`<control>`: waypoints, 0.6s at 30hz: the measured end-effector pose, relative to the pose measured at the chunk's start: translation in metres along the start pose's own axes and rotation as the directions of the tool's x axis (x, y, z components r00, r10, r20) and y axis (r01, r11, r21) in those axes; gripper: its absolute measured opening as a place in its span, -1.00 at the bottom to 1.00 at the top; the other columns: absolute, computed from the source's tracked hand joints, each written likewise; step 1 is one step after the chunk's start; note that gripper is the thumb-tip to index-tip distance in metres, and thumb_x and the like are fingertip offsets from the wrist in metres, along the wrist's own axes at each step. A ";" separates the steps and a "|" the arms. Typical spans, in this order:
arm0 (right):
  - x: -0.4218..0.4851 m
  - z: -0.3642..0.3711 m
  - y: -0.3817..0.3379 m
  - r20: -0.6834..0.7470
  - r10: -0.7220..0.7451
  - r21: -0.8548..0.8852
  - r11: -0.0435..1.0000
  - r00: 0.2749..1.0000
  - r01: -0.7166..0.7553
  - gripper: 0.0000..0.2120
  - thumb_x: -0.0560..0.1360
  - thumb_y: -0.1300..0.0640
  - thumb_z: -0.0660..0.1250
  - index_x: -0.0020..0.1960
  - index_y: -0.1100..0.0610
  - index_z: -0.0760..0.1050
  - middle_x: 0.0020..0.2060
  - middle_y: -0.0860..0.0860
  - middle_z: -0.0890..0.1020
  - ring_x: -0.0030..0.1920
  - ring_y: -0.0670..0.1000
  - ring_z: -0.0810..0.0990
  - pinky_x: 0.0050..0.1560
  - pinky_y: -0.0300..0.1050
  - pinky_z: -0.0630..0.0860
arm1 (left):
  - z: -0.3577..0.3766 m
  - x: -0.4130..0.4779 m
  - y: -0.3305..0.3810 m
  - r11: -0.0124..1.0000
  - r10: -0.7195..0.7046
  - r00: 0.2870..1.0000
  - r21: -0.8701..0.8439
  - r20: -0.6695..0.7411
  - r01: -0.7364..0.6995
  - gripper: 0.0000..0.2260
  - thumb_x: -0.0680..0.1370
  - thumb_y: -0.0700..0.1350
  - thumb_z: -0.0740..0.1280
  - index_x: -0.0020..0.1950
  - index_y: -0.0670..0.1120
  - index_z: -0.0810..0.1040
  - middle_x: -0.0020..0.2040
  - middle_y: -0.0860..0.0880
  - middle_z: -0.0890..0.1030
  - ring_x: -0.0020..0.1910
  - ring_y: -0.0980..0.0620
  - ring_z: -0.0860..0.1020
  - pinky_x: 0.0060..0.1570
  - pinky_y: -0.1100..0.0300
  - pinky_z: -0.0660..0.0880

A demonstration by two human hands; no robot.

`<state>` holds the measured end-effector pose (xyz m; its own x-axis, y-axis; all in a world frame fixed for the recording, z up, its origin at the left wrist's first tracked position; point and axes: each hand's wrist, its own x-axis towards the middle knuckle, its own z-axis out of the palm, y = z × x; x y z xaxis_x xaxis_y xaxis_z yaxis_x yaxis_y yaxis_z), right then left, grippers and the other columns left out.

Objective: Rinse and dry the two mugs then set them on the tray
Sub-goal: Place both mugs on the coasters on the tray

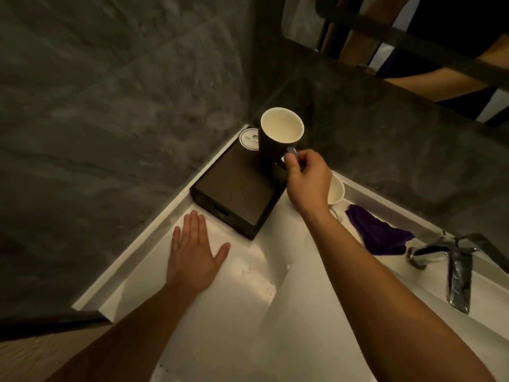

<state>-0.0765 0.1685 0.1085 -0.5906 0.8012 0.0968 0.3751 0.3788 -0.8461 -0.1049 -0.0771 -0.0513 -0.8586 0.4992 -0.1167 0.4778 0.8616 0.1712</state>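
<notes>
Pinches the handle of the dark mug (281,130) between the thumb and curled fingers of the right hand (308,183). Holds that mug upright, pale inside facing up, just beyond the right hand's fingertips and over the far end of the tray (234,194); cannot tell whether the base touches it. Rests the left hand (192,255) flat on the counter (220,299), fingers straight and close together, thumb spread, gripping nothing, just short of the tray's near corner. Puts the held mug well ahead of the left hand and off to its right. Shows a white mug (336,193) close behind the right wrist, partly hidden by it. Shows a purple cloth (377,232) lying just right of the right forearm, and a chrome tap (454,266) farther right again. Shows a round coaster (248,139) on the tray, just left of the held mug, far ahead of the left hand.
</notes>
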 end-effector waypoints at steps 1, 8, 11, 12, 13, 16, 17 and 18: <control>0.006 0.007 -0.002 0.005 0.003 0.006 1.000 1.000 -0.003 -0.81 0.63 0.02 0.35 -0.07 0.12 0.54 -0.12 0.06 0.63 -0.14 -0.01 0.58 -0.12 -0.05 0.51 | 0.001 0.000 0.000 1.000 0.000 1.000 0.008 0.001 0.000 -0.08 0.54 0.47 -0.23 0.69 -0.15 -0.09 0.71 -0.15 -0.04 0.69 -0.08 -0.11 0.64 -0.12 -0.06; 0.041 0.041 -0.016 0.018 0.012 0.006 1.000 1.000 -0.012 -0.82 0.63 0.01 0.35 -0.08 0.10 0.53 -0.11 0.07 0.63 -0.15 0.00 0.59 -0.18 -0.12 0.48 | 0.002 0.002 -0.001 1.000 0.005 1.000 0.017 -0.004 -0.005 -0.14 0.59 0.43 -0.15 0.69 -0.15 -0.06 0.71 -0.15 0.00 0.69 -0.08 -0.09 0.64 -0.12 -0.05; 0.049 0.051 -0.019 0.026 0.013 0.011 1.000 1.000 -0.013 -0.82 0.63 0.01 0.35 -0.06 0.11 0.54 -0.10 0.07 0.63 -0.14 0.00 0.60 -0.17 -0.14 0.48 | 0.004 0.002 -0.002 1.000 -0.001 1.000 0.020 0.005 0.001 -0.13 0.58 0.44 -0.20 0.69 -0.14 -0.09 0.71 -0.14 -0.04 0.68 -0.07 -0.13 0.64 -0.11 -0.08; 0.051 0.054 -0.020 0.028 0.014 0.010 1.000 1.000 -0.014 -0.82 0.63 0.01 0.35 -0.05 0.11 0.54 -0.10 0.06 0.63 -0.14 0.00 0.60 -0.16 -0.14 0.48 | 0.004 0.002 -0.002 1.000 -0.003 1.000 0.014 0.007 0.003 -0.13 0.58 0.44 -0.21 0.69 -0.14 -0.11 0.71 -0.14 -0.06 0.68 -0.06 -0.14 0.64 -0.11 -0.09; 0.052 0.056 -0.021 0.029 0.016 0.008 1.000 0.999 -0.016 -0.81 0.63 0.01 0.35 -0.05 0.11 0.54 -0.10 0.06 0.63 -0.13 0.00 0.60 -0.14 -0.13 0.49 | 0.005 0.003 -0.002 1.000 -0.005 1.000 0.009 0.010 0.005 -0.13 0.57 0.45 -0.23 0.69 -0.13 -0.12 0.71 -0.13 -0.07 0.68 -0.06 -0.15 0.64 -0.11 -0.09; 0.052 0.062 -0.022 0.022 0.006 -0.006 1.000 1.000 -0.006 -0.78 0.63 0.01 0.35 -0.04 0.16 0.56 -0.08 0.10 0.64 -0.09 0.07 0.61 -0.08 -0.02 0.55 | 0.006 0.003 -0.003 1.000 -0.004 1.000 0.002 0.012 0.004 -0.13 0.57 0.45 -0.24 0.69 -0.13 -0.12 0.71 -0.13 -0.07 0.68 -0.07 -0.14 0.64 -0.12 -0.08; 0.052 0.064 -0.022 0.019 0.002 -0.012 1.000 1.000 -0.001 -0.77 0.63 0.01 0.35 -0.04 0.18 0.56 -0.08 0.11 0.64 -0.08 0.08 0.62 -0.06 0.02 0.56 | 0.005 0.002 -0.003 1.000 -0.001 1.000 0.002 0.014 0.001 -0.13 0.57 0.45 -0.24 0.69 -0.13 -0.12 0.71 -0.14 -0.07 0.68 -0.07 -0.14 0.64 -0.12 -0.08; 0.051 0.066 -0.023 0.017 0.001 -0.017 1.000 1.000 -0.001 -0.77 0.63 0.01 0.35 -0.03 0.19 0.57 -0.09 0.11 0.64 -0.08 0.09 0.62 -0.04 0.06 0.57 | 0.005 0.002 -0.003 1.000 0.001 1.000 0.000 0.016 -0.001 -0.13 0.57 0.45 -0.23 0.69 -0.13 -0.13 0.71 -0.14 -0.08 0.68 -0.07 -0.14 0.64 -0.12 -0.09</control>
<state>-0.1624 0.1702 0.0980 -0.6023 0.7935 0.0869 0.3873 0.3858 -0.8374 -0.1072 -0.0780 -0.0571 -0.8550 0.5015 -0.1325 0.4786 0.8612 0.1711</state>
